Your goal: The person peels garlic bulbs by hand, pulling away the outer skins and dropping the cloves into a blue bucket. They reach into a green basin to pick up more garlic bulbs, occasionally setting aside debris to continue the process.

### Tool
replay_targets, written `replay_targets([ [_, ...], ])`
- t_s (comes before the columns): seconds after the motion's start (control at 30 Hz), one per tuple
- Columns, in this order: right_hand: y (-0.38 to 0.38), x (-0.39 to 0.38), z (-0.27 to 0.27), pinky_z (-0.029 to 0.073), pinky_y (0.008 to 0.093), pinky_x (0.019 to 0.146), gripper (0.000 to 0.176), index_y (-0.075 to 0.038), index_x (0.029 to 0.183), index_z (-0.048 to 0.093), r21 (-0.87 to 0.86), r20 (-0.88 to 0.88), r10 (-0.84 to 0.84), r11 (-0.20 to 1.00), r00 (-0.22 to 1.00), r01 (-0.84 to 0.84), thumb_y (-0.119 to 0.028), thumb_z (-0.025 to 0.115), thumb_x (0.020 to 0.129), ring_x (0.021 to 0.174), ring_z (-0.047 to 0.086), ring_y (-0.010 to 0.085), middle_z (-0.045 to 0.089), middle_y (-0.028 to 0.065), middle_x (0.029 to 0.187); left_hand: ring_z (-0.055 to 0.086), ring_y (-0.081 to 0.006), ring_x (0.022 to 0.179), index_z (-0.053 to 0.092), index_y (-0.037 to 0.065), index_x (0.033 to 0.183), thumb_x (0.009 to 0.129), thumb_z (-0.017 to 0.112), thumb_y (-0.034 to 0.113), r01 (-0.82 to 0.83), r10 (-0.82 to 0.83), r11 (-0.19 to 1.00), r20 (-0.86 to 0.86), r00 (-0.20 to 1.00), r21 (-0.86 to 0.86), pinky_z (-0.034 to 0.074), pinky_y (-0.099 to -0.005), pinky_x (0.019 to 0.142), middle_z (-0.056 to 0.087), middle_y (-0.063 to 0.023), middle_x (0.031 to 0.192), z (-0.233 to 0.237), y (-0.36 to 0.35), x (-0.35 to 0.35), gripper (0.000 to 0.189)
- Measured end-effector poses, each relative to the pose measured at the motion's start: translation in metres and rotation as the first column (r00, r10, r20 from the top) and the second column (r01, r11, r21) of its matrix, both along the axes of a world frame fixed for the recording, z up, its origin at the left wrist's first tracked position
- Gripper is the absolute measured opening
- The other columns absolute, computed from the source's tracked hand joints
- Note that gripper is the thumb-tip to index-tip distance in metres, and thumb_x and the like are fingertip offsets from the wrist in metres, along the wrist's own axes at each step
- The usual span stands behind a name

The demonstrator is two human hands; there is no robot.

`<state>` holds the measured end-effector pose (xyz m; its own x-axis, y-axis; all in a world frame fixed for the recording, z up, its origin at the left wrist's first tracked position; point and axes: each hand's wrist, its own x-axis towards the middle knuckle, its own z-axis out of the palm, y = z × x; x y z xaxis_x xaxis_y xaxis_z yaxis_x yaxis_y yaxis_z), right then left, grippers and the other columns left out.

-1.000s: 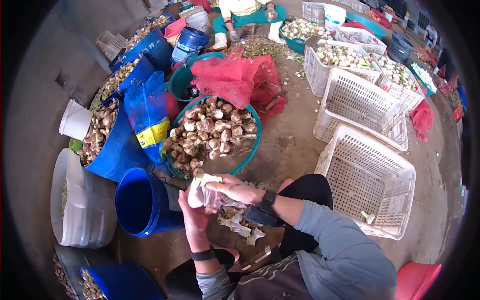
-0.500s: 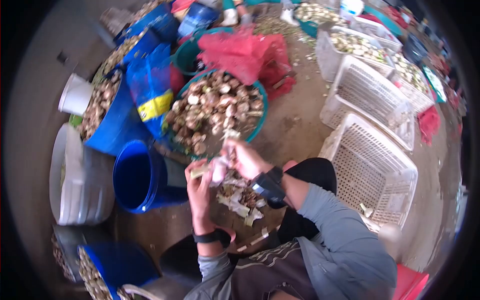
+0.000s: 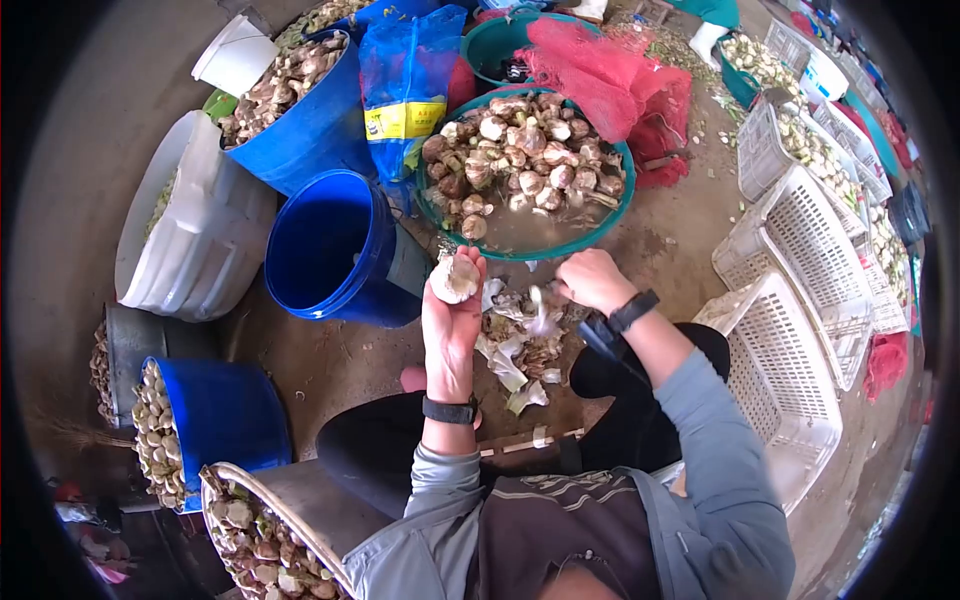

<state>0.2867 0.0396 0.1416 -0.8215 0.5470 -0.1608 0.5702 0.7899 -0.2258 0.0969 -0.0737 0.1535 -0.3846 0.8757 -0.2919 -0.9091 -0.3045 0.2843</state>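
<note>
My left hand (image 3: 452, 325) is turned palm up, its fingers curled round a garlic bulb (image 3: 455, 280) whose pale cut root end faces me. To its right, my right hand (image 3: 596, 281) is closed, knuckles up, fingertips pinched together; I cannot tell what they hold. Just below those fingertips, a pale strip of peel (image 3: 543, 318) shows blurred. Under both hands lies a heap of garlic skins (image 3: 515, 360) on the ground between my knees. Beyond them, a green basin (image 3: 590, 238) holds many unpeeled garlic bulbs (image 3: 540, 150) and some murky water.
A blue bucket (image 3: 300, 310) stands left of my left hand, beside a white tub (image 3: 215, 215). White plastic crates (image 3: 770, 350) line my right side. Blue barrels of garlic (image 3: 330, 130) and a red mesh sack (image 3: 650, 100) are beyond. A person's white boot (image 3: 708, 42) shows at the back.
My hands have moved apart, the left keeping the bulb and turning its pale end up, the right drawing away to the right. The view has shifted, so more of the lower left shows.
</note>
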Motion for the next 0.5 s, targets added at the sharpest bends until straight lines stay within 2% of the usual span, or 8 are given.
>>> replay_targets([
  [0.07,-0.009,-0.021,0.014,0.048,0.0354,0.055,0.015,-0.012,0.076,0.062,-0.072,-0.404,-0.134,0.991,0.905,0.115,-0.024,0.06,0.083,0.063,0.061,0.0267,0.06,0.0112,0.067,0.055,-0.031,0.108,0.049,-0.002,0.108,0.097,0.032,0.017,0.008,-0.012,0.996,-0.049,0.999,-0.085,0.047,-0.0419,0.096,0.056,-0.0182,0.114,0.001,-0.001,-0.004,0.029],
  [0.13,-0.02,-0.045,0.048,0.046,0.0334,0.056,0.015,-0.007,0.09,0.056,-0.338,-0.784,-0.19,0.929,0.591,-0.148,-0.019,0.06,0.083,0.063,0.059,0.0259,0.06,0.0088,0.08,0.056,-0.0284,0.106,0.049,-0.001,0.109,0.096,0.032,0.018,0.013,-0.02,0.995,-0.07,0.997,-0.101,0.048,-0.0397,0.093,0.056,-0.0173,0.114,-0.004,-0.001,-0.005,0.028],
  [0.2,-0.027,-0.058,0.076,0.047,0.0342,0.06,0.015,-0.004,0.093,0.054,-0.282,-0.768,-0.037,0.916,0.639,-0.285,-0.012,0.06,0.081,0.07,0.06,0.0261,0.06,0.0092,0.088,0.057,-0.0267,0.105,0.05,0.001,0.11,0.096,0.033,0.019,0.099,-0.133,0.979,-0.186,0.974,-0.178,0.049,-0.0381,0.09,0.057,-0.0158,0.112,-0.014,0.002,-0.007,0.028],
  [0.23,-0.023,-0.06,0.071,0.047,0.0342,0.06,0.015,-0.004,0.093,0.054,-0.285,-0.763,-0.042,0.918,0.646,-0.276,-0.012,0.06,0.081,0.07,0.06,0.0261,0.06,0.0092,0.088,0.058,-0.0252,0.104,0.05,0.002,0.112,0.095,0.034,0.018,0.202,-0.203,0.979,-0.046,0.978,-0.023,0.05,-0.0376,0.088,0.058,-0.0142,0.11,-0.025,0.003,-0.013,0.028],
  [0.3,-0.015,-0.068,0.051,0.049,0.034,0.065,0.019,-0.003,0.097,0.055,-0.02,-0.641,0.232,0.948,0.732,-0.318,-0.008,0.057,0.078,0.075,0.06,0.0265,0.06,0.0094,0.092,0.057,-0.026,0.104,0.05,0.002,0.113,0.095,0.034,0.018,0.159,-0.162,0.985,-0.039,0.986,-0.066,0.049,-0.0384,0.089,0.059,-0.0142,0.109,-0.033,0.005,-0.015,0.029],
  [0.4,-0.028,-0.039,0.012,0.049,0.0381,0.064,0.015,-0.005,0.091,0.058,-0.063,-0.342,0.374,0.906,0.862,-0.418,-0.004,0.054,0.076,0.072,0.058,0.0296,0.058,0.0113,0.084,0.057,-0.0305,0.105,0.048,-0.001,0.115,0.095,0.035,0.017,0.089,-0.087,0.995,0.043,0.995,-0.051,0.048,-0.0424,0.093,0.057,-0.0163,0.111,-0.011,0.011,-0.015,0.03],
  [0.47,-0.027,-0.014,-0.023,0.049,0.04,0.068,0.016,-0.006,0.091,0.061,-0.238,0.209,0.437,0.891,0.875,-0.387,-0.007,0.054,0.076,0.081,0.059,0.0306,0.06,0.0134,0.088,0.056,-0.0329,0.107,0.043,0.003,0.122,0.095,0.035,0.019,-0.009,-0.023,0.974,-0.142,0.99,-0.225,0.047,-0.0435,0.095,0.058,-0.0175,0.11,0.012,0.027,0.001,0.032],
  [0.5,-0.027,-0.011,-0.033,0.049,0.0412,0.07,0.017,-0.006,0.091,0.062,-0.261,0.255,0.387,0.91,0.886,-0.322,-0.008,0.055,0.076,0.084,0.059,0.0319,0.061,0.0151,0.09,0.061,-0.0273,0.098,0.032,0.007,0.132,0.097,0.032,0.029,0.072,-0.118,0.988,-0.362,0.925,-0.137,0.049,-0.0378,0.088,0.06,-0.0144,0.105,0.021,0.04,0.021,0.041],
])
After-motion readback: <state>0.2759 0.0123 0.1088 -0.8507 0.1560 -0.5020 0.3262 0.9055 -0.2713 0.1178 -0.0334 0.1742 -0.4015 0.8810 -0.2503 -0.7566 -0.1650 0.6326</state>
